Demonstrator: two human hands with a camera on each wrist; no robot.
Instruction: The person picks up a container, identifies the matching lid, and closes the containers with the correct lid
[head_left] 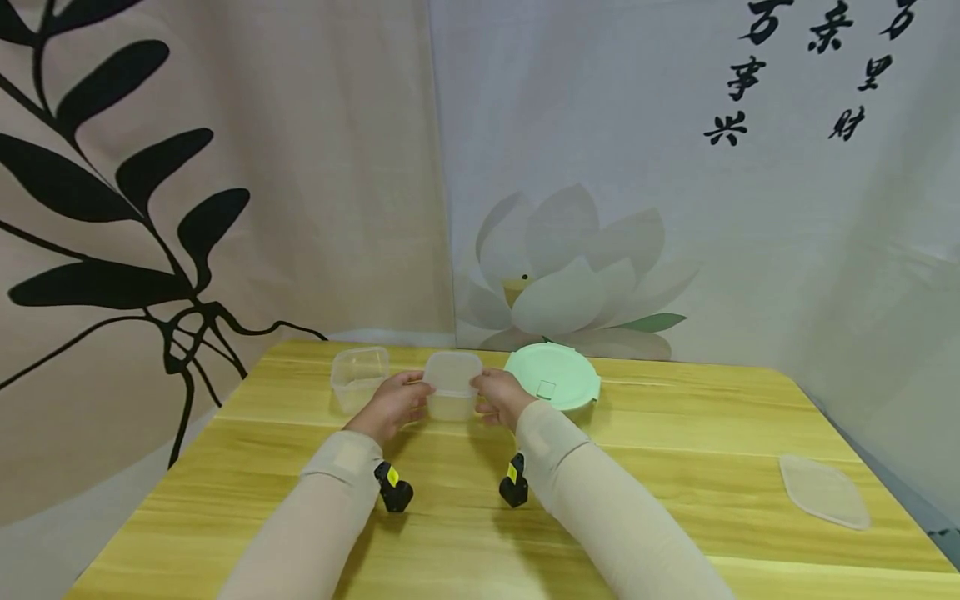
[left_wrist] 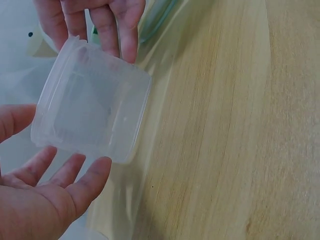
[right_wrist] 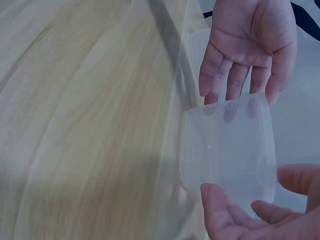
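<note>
A small clear plastic food container (head_left: 452,407) with a frosted lid (head_left: 453,367) on top is held between both hands, near the back of the table. My left hand (head_left: 393,406) grips its left side, thumb at the lid's rim and fingers along the wall. On the opposite side my right hand (head_left: 506,395) holds it the same way, thumb by the rim. The wrist views show the translucent walls of the container (left_wrist: 100,105) between the two hands. Whether its base touches the table I cannot tell.
Left of the hands stands another clear container (head_left: 360,377), seemingly without a lid. Close behind the right hand is a round bowl with a mint-green clip lid (head_left: 555,375). A loose translucent lid (head_left: 825,492) lies near the right edge of the wooden table (head_left: 675,467).
</note>
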